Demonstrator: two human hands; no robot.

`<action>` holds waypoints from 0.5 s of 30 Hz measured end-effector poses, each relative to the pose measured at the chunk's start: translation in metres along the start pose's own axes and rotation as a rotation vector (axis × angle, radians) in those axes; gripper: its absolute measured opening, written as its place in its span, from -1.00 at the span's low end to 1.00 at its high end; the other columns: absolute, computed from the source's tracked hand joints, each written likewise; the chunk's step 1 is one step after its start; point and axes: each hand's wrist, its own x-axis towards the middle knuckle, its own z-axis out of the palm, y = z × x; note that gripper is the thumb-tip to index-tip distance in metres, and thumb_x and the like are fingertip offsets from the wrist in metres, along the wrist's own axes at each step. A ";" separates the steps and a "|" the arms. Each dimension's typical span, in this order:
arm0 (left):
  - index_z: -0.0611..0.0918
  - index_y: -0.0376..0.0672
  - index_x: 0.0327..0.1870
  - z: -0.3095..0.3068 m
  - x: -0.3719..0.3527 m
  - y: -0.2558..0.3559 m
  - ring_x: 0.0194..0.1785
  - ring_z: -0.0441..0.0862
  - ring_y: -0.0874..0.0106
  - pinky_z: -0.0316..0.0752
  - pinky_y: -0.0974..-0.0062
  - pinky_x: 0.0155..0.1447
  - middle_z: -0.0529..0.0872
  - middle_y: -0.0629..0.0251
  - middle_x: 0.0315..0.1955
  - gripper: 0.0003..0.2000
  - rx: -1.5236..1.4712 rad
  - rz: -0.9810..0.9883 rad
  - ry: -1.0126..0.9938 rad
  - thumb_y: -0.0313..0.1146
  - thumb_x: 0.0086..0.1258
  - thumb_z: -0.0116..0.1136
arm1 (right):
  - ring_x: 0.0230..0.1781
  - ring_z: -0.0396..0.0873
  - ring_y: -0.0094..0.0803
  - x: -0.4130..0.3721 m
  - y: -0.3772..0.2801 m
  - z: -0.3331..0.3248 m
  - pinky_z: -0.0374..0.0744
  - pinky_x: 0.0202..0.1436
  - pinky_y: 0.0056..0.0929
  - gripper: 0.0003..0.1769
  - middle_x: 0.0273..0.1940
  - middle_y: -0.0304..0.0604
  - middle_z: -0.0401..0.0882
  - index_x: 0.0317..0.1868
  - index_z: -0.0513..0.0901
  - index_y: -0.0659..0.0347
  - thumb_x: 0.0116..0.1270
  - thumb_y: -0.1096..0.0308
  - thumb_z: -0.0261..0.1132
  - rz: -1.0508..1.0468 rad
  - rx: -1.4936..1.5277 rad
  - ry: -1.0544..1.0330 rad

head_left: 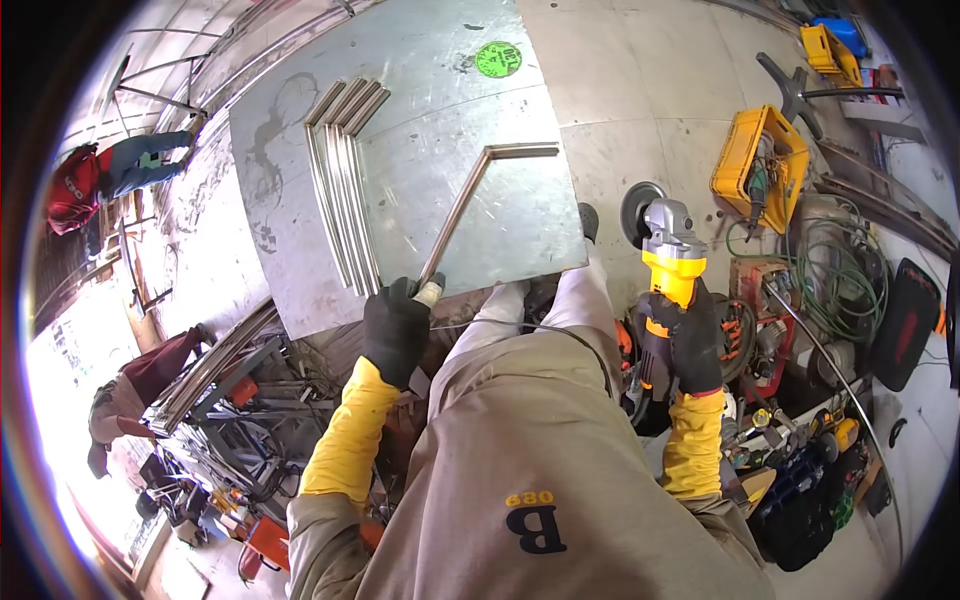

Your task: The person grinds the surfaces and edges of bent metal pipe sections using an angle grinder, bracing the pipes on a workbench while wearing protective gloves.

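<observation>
My left hand (394, 333), in a black glove, is closed around the near end of a bent metal bar (458, 220). The bar lies over a grey metal sheet (420, 130), and its far part angles off to the right. In my right hand (697, 345), also gloved in black, is a yellow and grey angle grinder (674, 262). Its disc (640, 212) is at the top left of the tool, off to the right of the sheet. A bundle of several similar bent bars (343, 200) lies on the sheet, left of the held bar.
A yellow crate (760, 165) with a tool inside stands at right, beside a coiled green hose (840, 265). Assorted tools crowd the lower right. Metal frames and bars (215, 365) are stacked at left. Another person (120, 175) is at the far upper left.
</observation>
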 end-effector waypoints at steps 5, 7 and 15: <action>0.79 0.01 0.37 -0.050 -0.022 0.016 -0.08 0.79 0.01 0.69 0.13 0.00 0.77 0.06 -0.11 -0.50 -0.383 -0.035 -0.059 -0.52 0.37 0.32 | -0.11 0.78 -0.45 -0.006 0.004 0.010 0.76 0.02 -0.37 -0.54 -0.05 -0.22 0.79 0.32 0.65 0.26 0.54 0.26 0.51 -0.002 0.024 0.035; 0.76 -0.05 0.44 -0.070 -0.029 0.026 0.03 0.83 -0.02 0.72 0.20 0.14 0.84 0.02 0.01 -0.48 -0.523 -0.175 -0.133 -0.47 0.41 0.35 | -0.10 0.78 -0.46 -0.010 0.003 0.017 0.75 -0.02 -0.38 -0.55 -0.08 -0.23 0.79 0.30 0.66 0.27 0.52 0.28 0.51 -0.032 0.046 0.060; 0.74 -0.12 0.49 -0.090 -0.056 0.041 0.02 0.91 0.08 0.77 0.23 0.13 0.89 -0.01 0.08 -0.49 -0.203 -0.129 0.006 -0.43 0.50 0.39 | -0.23 0.67 -0.54 -0.018 0.015 0.020 0.66 -0.09 -0.40 -0.60 -0.19 -0.32 0.74 0.19 0.69 0.26 0.41 0.40 0.57 -0.027 0.054 0.025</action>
